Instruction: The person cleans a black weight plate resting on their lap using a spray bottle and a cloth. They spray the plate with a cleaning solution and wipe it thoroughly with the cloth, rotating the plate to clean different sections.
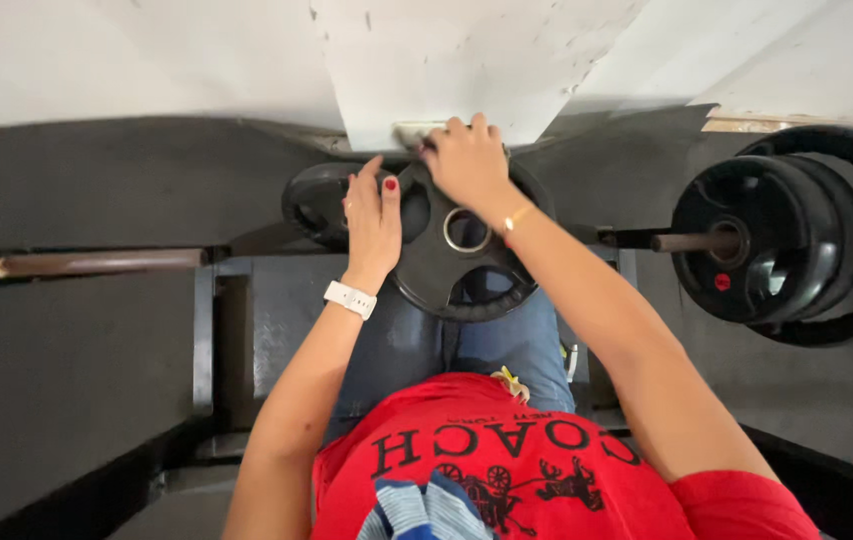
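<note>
- The dark rubber gym floor [67, 340] fills most of the view, with a white wall at twelve o'clock.
- A stack of black round weight plates [777, 240] sits on a horizontal metal peg at three o'clock, well apart from the hands.
- The black round rubber-coated weight plate with grip holes and a steel-ringed centre [457, 265] rests on the person's lap at the centre. It looks heavy and stiff, its coating grippy; the rim and the cut-out holes seem the safest holds.
- The right hand [469, 160] grips the plate's top rim at twelve o'clock, fingers curled over the edge.
- The left hand [375, 222] lies on the plate's nine o'clock edge, fingers pressed together, fairly flat.
- A bare steel peg [97, 263] points out at nine o'clock.
</note>
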